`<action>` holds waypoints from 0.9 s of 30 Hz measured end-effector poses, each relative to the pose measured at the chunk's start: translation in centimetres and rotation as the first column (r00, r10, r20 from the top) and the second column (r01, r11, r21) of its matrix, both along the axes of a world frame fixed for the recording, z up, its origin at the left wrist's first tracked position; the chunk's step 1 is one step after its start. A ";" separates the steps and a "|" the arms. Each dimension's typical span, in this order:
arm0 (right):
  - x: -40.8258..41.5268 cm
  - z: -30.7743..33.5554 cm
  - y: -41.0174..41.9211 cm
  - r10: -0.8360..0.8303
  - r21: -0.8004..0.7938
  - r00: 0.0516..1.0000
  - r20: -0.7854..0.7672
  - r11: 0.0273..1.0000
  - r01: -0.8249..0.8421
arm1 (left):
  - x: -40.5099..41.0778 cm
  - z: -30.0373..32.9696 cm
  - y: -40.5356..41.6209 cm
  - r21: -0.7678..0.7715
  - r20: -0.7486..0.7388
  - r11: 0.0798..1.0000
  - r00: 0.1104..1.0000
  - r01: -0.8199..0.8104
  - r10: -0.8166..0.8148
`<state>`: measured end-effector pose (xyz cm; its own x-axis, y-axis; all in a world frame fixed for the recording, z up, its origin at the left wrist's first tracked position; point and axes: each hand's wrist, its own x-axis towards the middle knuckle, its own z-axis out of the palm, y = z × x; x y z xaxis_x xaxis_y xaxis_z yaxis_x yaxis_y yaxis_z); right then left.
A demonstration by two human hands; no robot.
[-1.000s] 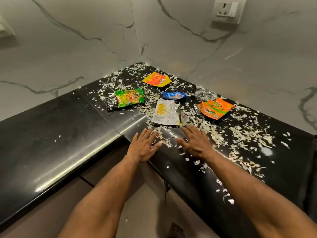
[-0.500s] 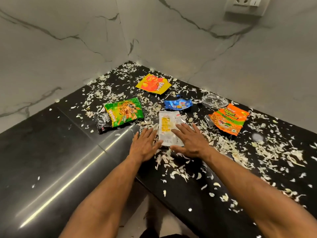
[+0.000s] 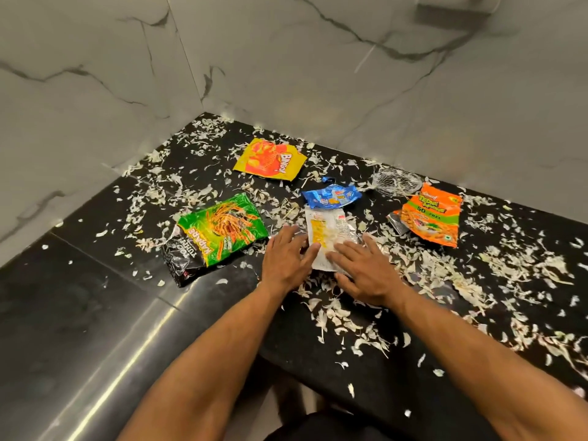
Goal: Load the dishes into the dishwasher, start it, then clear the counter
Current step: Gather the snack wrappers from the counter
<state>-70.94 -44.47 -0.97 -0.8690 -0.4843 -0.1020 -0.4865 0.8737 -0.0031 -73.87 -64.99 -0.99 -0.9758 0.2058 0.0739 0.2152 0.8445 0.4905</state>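
A black corner counter is strewn with pale vegetable peel scraps and empty snack packets. A white and yellow packet lies flat in the middle. My left hand lies flat with straight fingers at the packet's left edge. My right hand rests flat on the packet's lower right part, fingers spread. Around them lie a green packet, a yellow and red packet, a blue wrapper and an orange packet.
A clear crumpled plastic wrapper sits near the back wall. Grey marble walls close the corner behind the counter. The counter's front edge runs just below my forearms, with floor beneath.
Both hands moved forward across the counter onto the white packet. The view came closer to the corner and tilted down.
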 end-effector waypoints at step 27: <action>-2.8 1.4 7.8 -0.439 -0.206 0.875 -0.204 0.893 0.400 | -6.5 8.1 3.4 0.482 0.175 0.867 0.984 -0.125 0.044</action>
<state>-73.75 -36.68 0.40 -0.9818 -0.0610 0.1797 -0.0771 0.9935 -0.0838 -80.39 -61.63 7.16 -0.9951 0.0989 -0.0083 0.0423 0.4984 0.8659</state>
